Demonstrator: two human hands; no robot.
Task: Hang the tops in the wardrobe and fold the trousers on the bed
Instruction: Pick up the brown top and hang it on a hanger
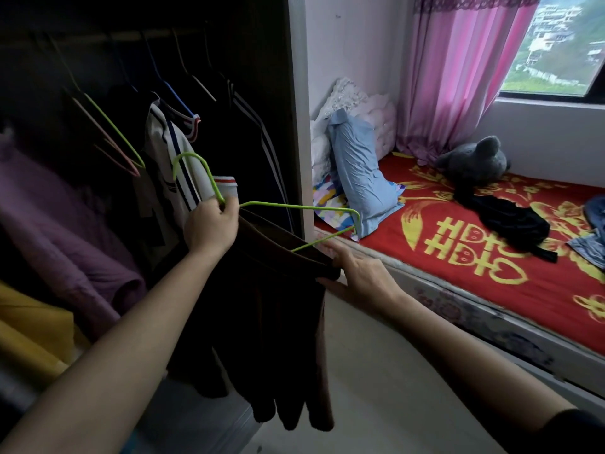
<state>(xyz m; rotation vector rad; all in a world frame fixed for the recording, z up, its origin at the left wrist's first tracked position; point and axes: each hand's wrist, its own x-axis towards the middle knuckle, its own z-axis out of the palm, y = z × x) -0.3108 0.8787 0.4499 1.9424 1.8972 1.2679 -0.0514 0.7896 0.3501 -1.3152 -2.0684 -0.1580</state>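
My left hand [211, 228] grips a green wire hanger [278, 205] at the base of its hook, in front of the open wardrobe [262, 77]. A dark brown top [278, 322] hangs from the hanger, one hanger arm still sticking out bare to the right. My right hand [357, 273] pinches the top's edge by that bare arm. Inside the wardrobe a white striped top [173, 149] and dark garments hang from the rail. On the red bed [458, 267] lie a black garment [510, 224] and denim [589, 237] at the right edge.
Empty green and pink hangers [114, 139] hang at the wardrobe's left. Purple [65, 231] and yellow [29, 332] fabric lie low in the wardrobe. A blue pillow [360, 178], a grey plush toy [474, 162], a pink curtain [458, 77] and a window are by the bed.
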